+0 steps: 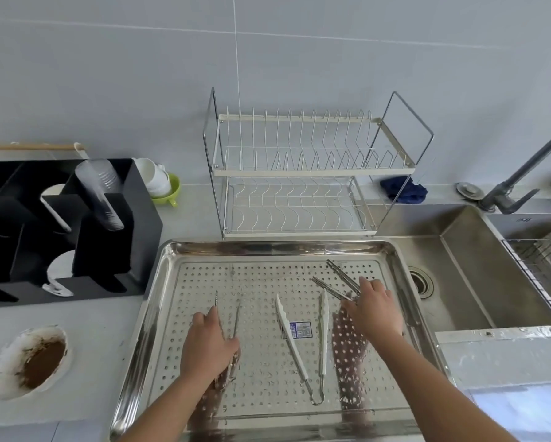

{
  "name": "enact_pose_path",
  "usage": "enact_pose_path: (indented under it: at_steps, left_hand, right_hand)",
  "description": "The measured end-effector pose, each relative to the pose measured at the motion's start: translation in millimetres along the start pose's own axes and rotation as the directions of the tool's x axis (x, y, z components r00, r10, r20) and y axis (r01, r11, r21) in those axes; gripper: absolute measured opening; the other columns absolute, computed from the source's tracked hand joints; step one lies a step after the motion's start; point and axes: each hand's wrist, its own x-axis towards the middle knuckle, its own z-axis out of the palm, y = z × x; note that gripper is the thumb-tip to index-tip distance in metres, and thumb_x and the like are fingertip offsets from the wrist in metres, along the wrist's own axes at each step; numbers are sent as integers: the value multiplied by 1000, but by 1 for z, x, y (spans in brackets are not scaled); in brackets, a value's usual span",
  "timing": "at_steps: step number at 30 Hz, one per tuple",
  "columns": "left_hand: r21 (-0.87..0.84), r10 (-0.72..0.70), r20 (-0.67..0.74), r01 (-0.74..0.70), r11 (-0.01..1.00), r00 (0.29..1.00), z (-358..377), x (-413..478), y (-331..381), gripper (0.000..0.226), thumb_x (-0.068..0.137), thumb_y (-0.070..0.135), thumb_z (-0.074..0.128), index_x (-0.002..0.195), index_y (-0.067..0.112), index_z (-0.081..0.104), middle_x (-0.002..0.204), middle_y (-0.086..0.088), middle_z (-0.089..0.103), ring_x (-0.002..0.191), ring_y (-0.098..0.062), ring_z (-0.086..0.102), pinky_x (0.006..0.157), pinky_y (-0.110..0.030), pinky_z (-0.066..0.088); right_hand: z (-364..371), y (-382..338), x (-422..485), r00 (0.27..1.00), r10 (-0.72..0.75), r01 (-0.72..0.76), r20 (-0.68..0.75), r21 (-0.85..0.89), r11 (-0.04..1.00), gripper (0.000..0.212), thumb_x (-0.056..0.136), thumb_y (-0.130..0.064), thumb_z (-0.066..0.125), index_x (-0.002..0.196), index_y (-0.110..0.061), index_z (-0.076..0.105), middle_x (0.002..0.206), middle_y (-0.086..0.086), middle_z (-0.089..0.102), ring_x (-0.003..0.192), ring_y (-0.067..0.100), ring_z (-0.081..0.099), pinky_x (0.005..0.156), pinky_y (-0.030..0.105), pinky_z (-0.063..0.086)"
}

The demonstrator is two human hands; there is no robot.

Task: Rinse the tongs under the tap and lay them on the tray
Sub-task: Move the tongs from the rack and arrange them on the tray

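A perforated steel tray (172, 314) lies on the counter in front of me. White-tipped tongs (299, 339) lie open in its middle beside a small label. My left hand (208, 342) grips thin metal tongs (236, 317) at the tray's left part, their tips pointing away from me. My right hand (374, 309) holds another pair of metal tongs (338, 280) above the tray's right part, tips aimed up-left. The tap (523, 173) stands at the far right above the sink (478, 275); no water is seen running.
A two-tier wire dish rack (299, 173) stands behind the tray. A black cup holder (60, 224) with cups is at the left, and a dirty plate (28, 358) sits near the left front. A blue cloth (403, 189) lies behind the sink, a wire basket (542, 260) at its right.
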Motion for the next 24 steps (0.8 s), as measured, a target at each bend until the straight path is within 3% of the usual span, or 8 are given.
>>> enact_pose_path:
  at_steps: [4, 13, 16, 19, 22, 24]
  left_hand:
    - [-21, -33, 21, 34, 999, 999, 0, 4, -1, 87, 80, 48, 73, 152, 17, 33, 108, 4, 37, 83, -10, 54, 57, -18, 38]
    - [11, -40, 39, 40, 999, 998, -3, 1, -1, 91, 84, 53, 69, 156, 19, 25, 126, -4, 46, 78, -8, 55, 55, -17, 38]
    - [15, -37, 40, 37, 999, 999, -6, 0, -3, 90, 84, 54, 68, 156, 20, 25, 124, -3, 46, 78, -8, 53, 54, -17, 36]
    - [23, -35, 41, 34, 999, 999, -6, -1, -4, 89, 84, 53, 68, 156, 21, 25, 123, -2, 47, 80, -8, 52, 57, -17, 36]
    - [25, -38, 47, 37, 999, 998, -6, -1, -4, 90, 85, 53, 67, 157, 21, 24, 131, -6, 47, 88, -12, 57, 64, -19, 42]
    - [24, -37, 51, 36, 999, 998, -7, -1, -4, 91, 85, 53, 67, 158, 20, 22, 138, -8, 46, 98, -16, 62, 68, -21, 45]
  right_hand:
    - [1, -2, 12, 996, 8, 0, 85, -87, 996, 58, 94, -48, 67, 141, -23, 47, 144, 2, 49, 134, 25, 46, 97, 38, 54]
    - [5, 5, 20, 997, 17, -8, 77, -118, 993, 22, 90, -35, 70, 104, -22, 58, 115, 1, 59, 108, 19, 53, 79, 33, 57]
    - [0, 7, 17, 997, 48, -44, 58, -66, 997, 26, 87, -40, 70, 98, -22, 56, 108, 0, 60, 100, 18, 55, 74, 34, 59]
    - [-2, -5, 3, 1000, 17, -18, 21, 9, 1000, 43, 86, -48, 71, 117, -19, 61, 107, -3, 59, 95, 13, 59, 73, 28, 57]
    - [1, -47, -29, 991, -110, 101, 78, 111, 989, 44, 86, -56, 68, 114, -23, 60, 94, -12, 54, 74, 2, 58, 53, 14, 47]
    - [11, -81, -53, 974, -182, 159, 134, 167, 973, 44, 85, -61, 64, 111, -27, 58, 94, -12, 57, 68, -1, 60, 45, 12, 42]
